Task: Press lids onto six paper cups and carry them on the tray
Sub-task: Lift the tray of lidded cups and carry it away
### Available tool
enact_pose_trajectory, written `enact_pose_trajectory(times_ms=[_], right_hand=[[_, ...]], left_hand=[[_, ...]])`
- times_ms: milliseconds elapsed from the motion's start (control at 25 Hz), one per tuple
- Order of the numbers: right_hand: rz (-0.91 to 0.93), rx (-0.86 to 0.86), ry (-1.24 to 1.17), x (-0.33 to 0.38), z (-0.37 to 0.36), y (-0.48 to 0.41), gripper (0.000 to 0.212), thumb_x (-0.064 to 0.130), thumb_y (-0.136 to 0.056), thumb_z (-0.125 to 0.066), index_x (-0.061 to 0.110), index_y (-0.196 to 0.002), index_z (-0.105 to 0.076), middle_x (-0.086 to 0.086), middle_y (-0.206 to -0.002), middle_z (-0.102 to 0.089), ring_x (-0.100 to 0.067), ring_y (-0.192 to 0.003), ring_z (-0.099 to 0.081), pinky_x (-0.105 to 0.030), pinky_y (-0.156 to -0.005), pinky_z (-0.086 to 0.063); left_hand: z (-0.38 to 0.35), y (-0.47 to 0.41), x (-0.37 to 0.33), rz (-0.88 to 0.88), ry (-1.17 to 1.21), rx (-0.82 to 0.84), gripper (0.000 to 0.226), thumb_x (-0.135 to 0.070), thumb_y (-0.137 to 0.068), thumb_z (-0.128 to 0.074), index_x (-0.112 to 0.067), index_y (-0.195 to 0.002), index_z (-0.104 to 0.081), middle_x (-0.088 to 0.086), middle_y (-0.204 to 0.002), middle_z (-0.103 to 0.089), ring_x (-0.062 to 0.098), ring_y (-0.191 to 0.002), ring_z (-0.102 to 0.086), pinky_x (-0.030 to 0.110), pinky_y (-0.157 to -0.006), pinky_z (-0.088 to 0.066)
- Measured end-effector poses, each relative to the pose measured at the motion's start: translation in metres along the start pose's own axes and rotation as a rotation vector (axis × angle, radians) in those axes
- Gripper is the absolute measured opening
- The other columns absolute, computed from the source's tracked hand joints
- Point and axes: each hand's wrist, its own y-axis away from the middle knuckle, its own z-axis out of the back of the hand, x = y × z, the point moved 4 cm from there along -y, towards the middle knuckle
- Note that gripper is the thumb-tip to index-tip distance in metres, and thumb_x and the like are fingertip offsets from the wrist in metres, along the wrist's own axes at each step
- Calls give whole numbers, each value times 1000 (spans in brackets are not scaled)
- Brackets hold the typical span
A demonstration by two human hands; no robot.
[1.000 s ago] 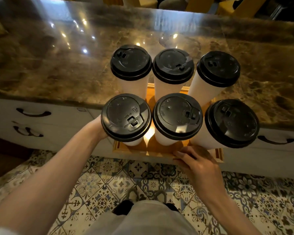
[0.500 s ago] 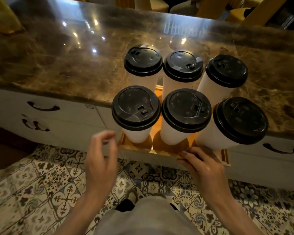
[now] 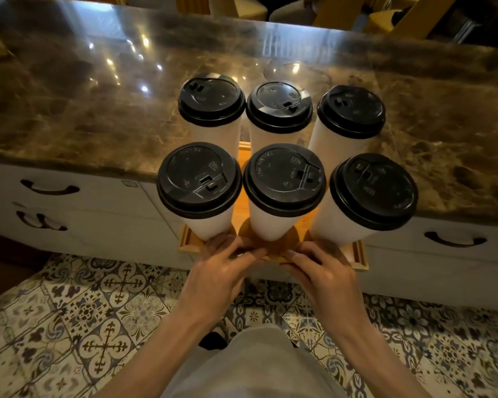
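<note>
Gripping the near rim of the tray [image 3: 360,255] with the left hand [image 3: 222,271], at 6 o'clock of the tray, fingers [image 3: 236,251] curled over the wood. Gripping the same rim the same way with the right hand [image 3: 325,271], just beside it at 5 o'clock. Both close together near the middle of that rim, fingertips almost meeting; hard to tell if touching. Thumbs hidden, so no word on them. Out from the hands, 6 paper cups [image 3: 270,225] standing on the tray in 2 rows of 3: near row at 8, 6 and 4 o'clock, far row at 10, 12 and 2 o'clock. Packed close, side by side. Black lids [image 3: 283,179] on all 6, looking flat and pushed down, though too dark to check every edge. Beyond, at 12 o'clock, a shiny brown stone counter [image 3: 98,110], with the far end of the tray over its edge and the near end sticking out past it. Cannot tell whether resting there or lifted. Under the counter, white drawers [image 3: 104,205] with dark handles [image 3: 50,188] at 9 and 3 o'clock. Patterned floor tiles [image 3: 107,326] down at 7 o'clock. Judging from this: lid part done, nothing left to press. Left to do: carrying the tray away. Tall cups with small bottoms, so likely easy to tip; best kept level and slow.
</note>
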Motion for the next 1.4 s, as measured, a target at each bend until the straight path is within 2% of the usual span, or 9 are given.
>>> enact_pose_trajectory(times_ms=[200, 360, 520, 680, 800, 960, 1160, 1240, 1400], right_hand=[[-5, 11, -14, -6, -5, -15, 27, 6, -74, -83, 6, -100, -76, -12, -96, -71, -33, -84, -68, -40, -63, -59], [9, 2, -29, -9, -9, -32, 25, 5, -73, -83, 5, -97, -76, -13, -95, -71, -30, -82, -68, -39, -60, -59], [14, -12, -39, -19, -12, -53, 21, 6, -76, -81, 4, -96, -76, -13, -93, -71, -30, -78, -68, -38, -58, -57], [35, -9, -44, -30, -18, -75, 17, 9, -80, -78, 4, -96, -76, -13, -94, -70, -30, -76, -67, -36, -57, -55], [51, 1, -42, -39, -24, -90, 15, 10, -84, -76, 4, -98, -76, -14, -95, -68, -33, -77, -65, -40, -56, -55], [47, -29, -44, -50, -28, -106, 15, 9, -81, -77, 5, -96, -76, -12, -90, -67, -30, -69, -64, -36, -51, -52], [29, -103, -70, -56, -35, -126, 18, 6, -75, -82, 6, -92, -77, -11, -87, -68, -29, -65, -64, -34, -50, -53], [23, -118, -92, -60, -39, -138, 16, 5, -75, -82, 6, -91, -77, -11, -87, -68, -30, -65, -64, -35, -51, -53], [12, -134, -105, -72, -48, -158, 15, 8, -77, -81, 8, -92, -77, -8, -86, -68, -28, -66, -65, -33, -51, -53]], left_hand=[[3, -16, 5, 35, 64, -22, 50, 4, -68, -80, -20, -110, -70, 4, -97, -62, 24, -81, -65, 37, -50, -57], [4, -30, 13, 59, 72, -40, 46, 2, -70, -79, -20, -109, -71, 5, -95, -62, 23, -79, -63, 38, -54, -57], [4, -51, 19, 71, 85, -64, 31, -7, -80, -74, -18, -109, -72, 7, -96, -62, 24, -81, -62, 42, -59, -57], [2, -71, 28, 73, 89, -86, 27, -6, -81, -72, -15, -107, -73, 8, -96, -62, 26, -82, -62, 42, -61, -55], [1, -87, 37, 84, 89, -89, 27, -7, -83, -71, -18, -107, -73, 7, -98, -62, 27, -86, -60, 42, -64, -54], [-2, -105, 44, 62, 93, -126, 18, -8, -80, -73, -14, -96, -75, 7, -90, -61, 25, -75, -61, 36, -57, -52], [2, -129, 51, 51, 97, -162, 8, -5, -76, -74, -6, -84, -76, 11, -82, -62, 24, -66, -61, 26, -55, -42], [5, -142, 57, 39, 90, -159, 6, -4, -77, -73, -4, -82, -76, 13, -80, -62, 28, -65, -62, 29, -56, -43], [7, -163, 69, 53, 112, -110, 8, -3, -78, -73, -4, -86, -76, 13, -82, -62, 28, -67, -61, 26, -61, -38]])
